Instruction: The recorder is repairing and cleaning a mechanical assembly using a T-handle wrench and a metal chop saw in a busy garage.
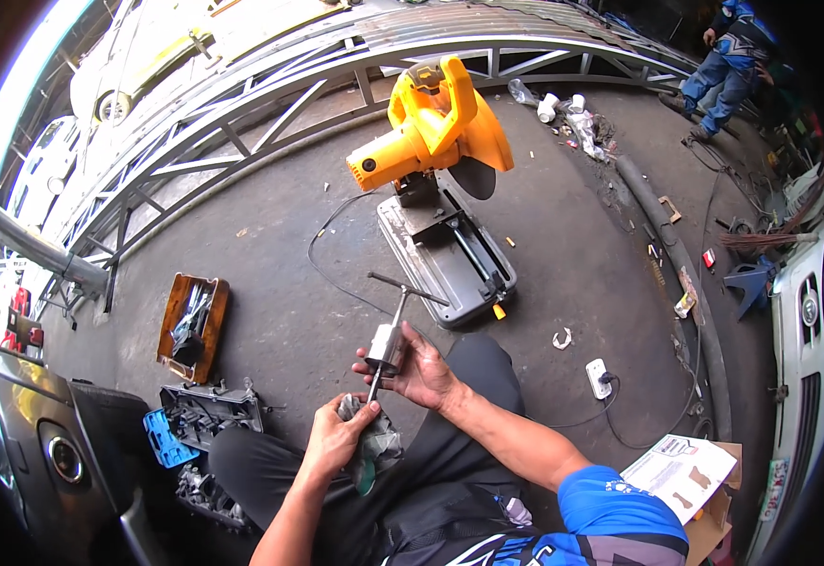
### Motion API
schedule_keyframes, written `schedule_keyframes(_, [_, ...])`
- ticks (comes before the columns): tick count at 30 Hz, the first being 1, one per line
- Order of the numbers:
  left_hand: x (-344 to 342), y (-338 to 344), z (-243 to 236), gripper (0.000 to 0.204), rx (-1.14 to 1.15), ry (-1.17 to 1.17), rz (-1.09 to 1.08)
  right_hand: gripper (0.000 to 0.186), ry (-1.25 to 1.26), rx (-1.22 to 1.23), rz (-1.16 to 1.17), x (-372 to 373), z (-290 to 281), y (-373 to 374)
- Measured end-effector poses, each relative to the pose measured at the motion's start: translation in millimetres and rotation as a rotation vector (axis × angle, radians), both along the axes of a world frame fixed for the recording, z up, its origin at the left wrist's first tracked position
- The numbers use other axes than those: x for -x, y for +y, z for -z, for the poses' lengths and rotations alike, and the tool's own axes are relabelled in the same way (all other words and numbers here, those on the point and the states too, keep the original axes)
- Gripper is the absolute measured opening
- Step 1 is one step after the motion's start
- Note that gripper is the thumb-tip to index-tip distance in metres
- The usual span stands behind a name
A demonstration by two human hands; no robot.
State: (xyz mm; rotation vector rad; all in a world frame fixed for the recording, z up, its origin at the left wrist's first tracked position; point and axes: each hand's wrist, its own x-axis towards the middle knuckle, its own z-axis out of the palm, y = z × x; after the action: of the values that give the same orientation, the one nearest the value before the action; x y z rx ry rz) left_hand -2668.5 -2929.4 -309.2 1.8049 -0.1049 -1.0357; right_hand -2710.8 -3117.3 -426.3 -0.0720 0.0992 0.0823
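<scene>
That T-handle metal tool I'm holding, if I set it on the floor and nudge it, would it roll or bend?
The T-handle tool looks like rigid steel, so it probably won't bend. Its crossbar would likely stop it rolling far. It seems heavy for its size, and the right hand holds its thicker barrel while the left hand holds a rag at its tip.
</scene>
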Motion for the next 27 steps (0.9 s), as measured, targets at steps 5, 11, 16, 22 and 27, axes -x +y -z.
schedule_keyframes(5, [-21.7, -11.6, 41.2, 0.028, 0.014, 0.058, 0.098, 0.039, 0.09, -0.077, 0.187, 18.6, 7.3, -21.2])
schedule_keyframes(11, [-35.5, -6.9, 74.3, 0.025, 0.25, 0.194, 0.09, 0.039, 0.104, -0.007, 0.284, 28.1, 4.5, -16.4])
schedule_keyframes(16, [-50.0, -18.8, 85.3, 0.026, 0.282, 0.312, 0.295, 0.048, 0.042, 0.246, 0.289, 38.7, -1.6, -13.2])
schedule_keyframes(22, [-60.8, -48.3, 112.8, 0.038, 0.348, 0.244, 0.622, 0.035, 0.205, 0.368, 0.343, 43.1, -6.5, -28.7])
schedule_keyframes(27, [-64.6, -68.6, 131.4, 0.033, 0.348, 0.173, 0.653, 0.029, 0.292, 0.741, 0.386, 25.7, -20.9, -35.3])
